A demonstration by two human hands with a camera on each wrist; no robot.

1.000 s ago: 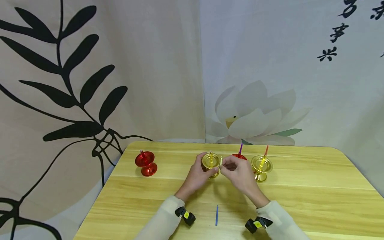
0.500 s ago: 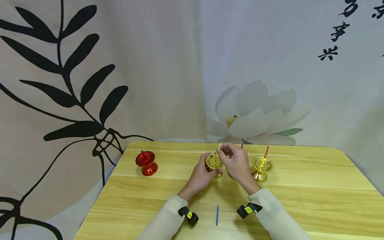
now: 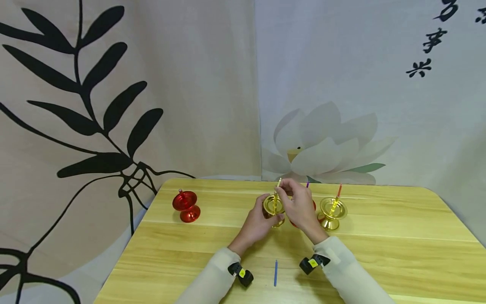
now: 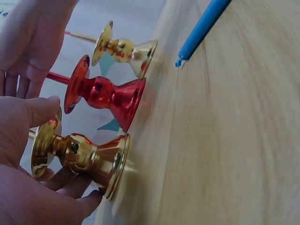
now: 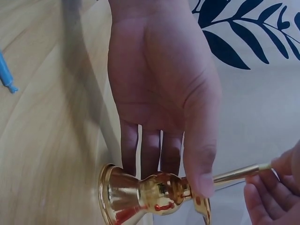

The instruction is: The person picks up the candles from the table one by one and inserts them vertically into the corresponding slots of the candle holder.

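Observation:
A gold candlestick [image 4: 79, 157] stands upright on the table, held by my left hand [image 3: 256, 223], whose thumb lies at the dish and whose fingers wrap the stem and base. Above it, my right hand [image 3: 301, 207] pinches a thin pale yellow candle [image 3: 279, 182]. In the right wrist view, this candle's lower end meets the top of the candlestick's narrow tube [image 5: 236, 174]; how deep it sits cannot be told. A blue candle [image 3: 276, 273] lies on the table between the forearms.
To the left stands a red candlestick [image 3: 186, 205] without a candle. Behind my right hand is another red candlestick [image 4: 108, 96] bearing a purple candle [image 3: 308, 185]. Farther right, a gold candlestick [image 3: 330, 219] carries an orange-red candle [image 3: 339, 191]. A printed cloth [image 3: 212, 105] hangs behind the table.
My right hand has lifted the yellow candle from beside the dish to the top of the tube. My left hand and the gold candlestick have shifted slightly right.

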